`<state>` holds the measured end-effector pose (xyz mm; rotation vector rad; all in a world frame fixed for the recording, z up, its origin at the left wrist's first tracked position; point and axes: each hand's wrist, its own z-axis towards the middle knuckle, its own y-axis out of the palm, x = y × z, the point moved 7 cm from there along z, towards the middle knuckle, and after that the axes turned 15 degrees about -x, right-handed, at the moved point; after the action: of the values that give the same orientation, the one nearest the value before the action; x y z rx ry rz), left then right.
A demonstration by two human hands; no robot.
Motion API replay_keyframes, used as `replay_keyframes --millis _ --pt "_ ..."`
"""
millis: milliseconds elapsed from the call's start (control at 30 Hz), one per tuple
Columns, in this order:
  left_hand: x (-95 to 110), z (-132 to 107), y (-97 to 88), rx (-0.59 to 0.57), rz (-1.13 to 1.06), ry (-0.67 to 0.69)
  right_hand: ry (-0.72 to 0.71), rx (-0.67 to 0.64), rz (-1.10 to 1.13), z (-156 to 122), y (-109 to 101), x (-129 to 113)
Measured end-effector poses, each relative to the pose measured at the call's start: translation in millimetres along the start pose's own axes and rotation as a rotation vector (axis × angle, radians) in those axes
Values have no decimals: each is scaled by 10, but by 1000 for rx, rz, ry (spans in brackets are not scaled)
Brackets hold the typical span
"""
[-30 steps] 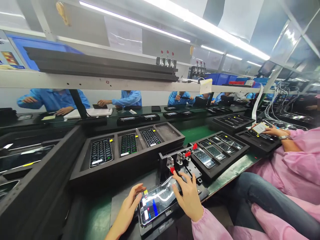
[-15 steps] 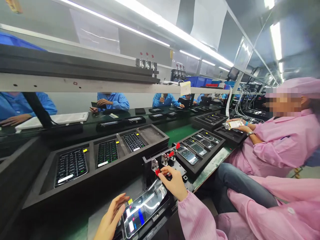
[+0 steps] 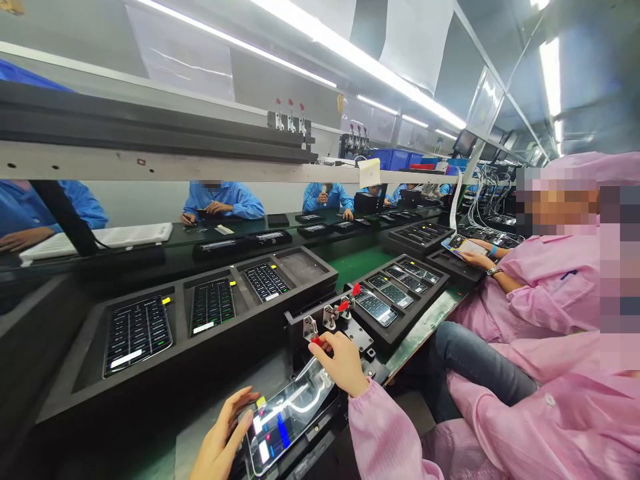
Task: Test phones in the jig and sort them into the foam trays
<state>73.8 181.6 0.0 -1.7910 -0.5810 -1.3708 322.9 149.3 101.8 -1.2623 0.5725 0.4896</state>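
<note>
A phone screen with a yellow tab and a lit patch of blue lines lies on a black test fixture. My left hand is at its left edge, thumb along the rim and fingers apart, open. At the fixture's back, my right hand pinches the red tip of the nearest toggle clamp. Two more red-tipped toggle clamps stand in a row behind it. A clear film glints over the screen's far end, partly hidden by my right hand.
A deep black foam tray on the left holds several lit screens. Another foam tray beyond the clamps holds more. A co-worker in pink sits at my right holding a phone. Across the line sit people in blue.
My right hand has moved slightly down and left with the clamp's red tip. My left hand stays almost still. The co-worker's phone has tilted in their hands.
</note>
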Motion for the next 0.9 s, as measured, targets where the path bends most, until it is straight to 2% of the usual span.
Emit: replay_keyframes --millis 233,467,767,900 --pt "84 -29 4 24 6 14 -3 -11 -19 -9 -15 -17" --pt "117 -62 61 -27 1 37 -21 -27 -22 -10 0 -14" --pt "239 -118 78 -18 76 67 -29 -41 -22 -18 21 14" --pt "267 -254 126 -98 170 53 -18 -54 -21 -12 34 25"
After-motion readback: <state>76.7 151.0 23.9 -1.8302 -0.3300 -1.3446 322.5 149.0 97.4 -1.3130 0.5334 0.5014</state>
